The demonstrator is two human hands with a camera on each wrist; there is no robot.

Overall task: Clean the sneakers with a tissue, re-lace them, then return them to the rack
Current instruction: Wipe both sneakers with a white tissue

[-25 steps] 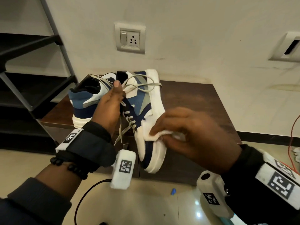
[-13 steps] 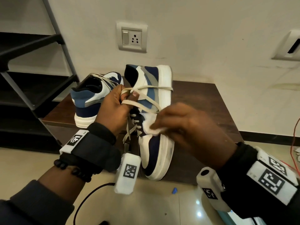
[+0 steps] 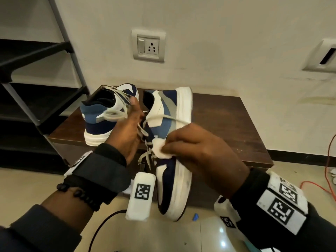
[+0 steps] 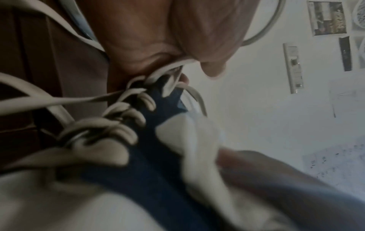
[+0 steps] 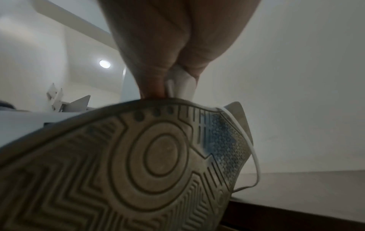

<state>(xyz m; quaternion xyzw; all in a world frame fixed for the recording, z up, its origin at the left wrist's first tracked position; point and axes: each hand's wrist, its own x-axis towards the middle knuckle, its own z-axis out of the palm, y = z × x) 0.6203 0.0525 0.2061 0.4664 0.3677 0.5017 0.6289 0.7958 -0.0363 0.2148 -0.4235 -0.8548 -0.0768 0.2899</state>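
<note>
Head view: the left hand (image 3: pixel 127 131) covers the tongue and upper lacing of the held sneaker (image 3: pixel 171 160); its fingertips lie behind the shoe, out of sight. The right hand (image 3: pixel 201 157) hides most of the tissue (image 3: pixel 161 151); only a small wad shows. The second sneaker (image 3: pixel 101 120) is partly blocked by the left hand.

Left wrist view: the near toe area and the right hand (image 4: pixel 276 179) are blurred; the laces (image 4: pixel 110 112) run off the left edge.

Right wrist view: the sole (image 5: pixel 138 164) is cut off at the left and bottom edges, and it conceals the upper entirely.
</note>
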